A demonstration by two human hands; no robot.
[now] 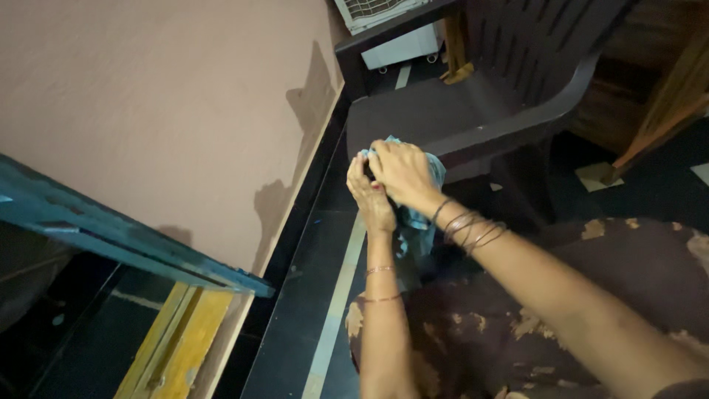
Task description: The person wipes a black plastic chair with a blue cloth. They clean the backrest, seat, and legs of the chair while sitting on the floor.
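Crumpled light-blue cloth [427, 193] sat bunched in your hands at the dark brown plastic chair's [443, 111] front edge, your left hand [371, 196] and right hand [402, 171] both closed around it.

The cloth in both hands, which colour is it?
Light blue; the cloth shows in the head view, the only view.

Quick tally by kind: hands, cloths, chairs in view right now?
Hands: 2 - left hand and right hand, both gripping the cloth.
Cloths: 1 - light blue cloth, bunched between the hands.
Chairs: 1 - dark brown plastic chair, just beyond the hands.
Total: 4
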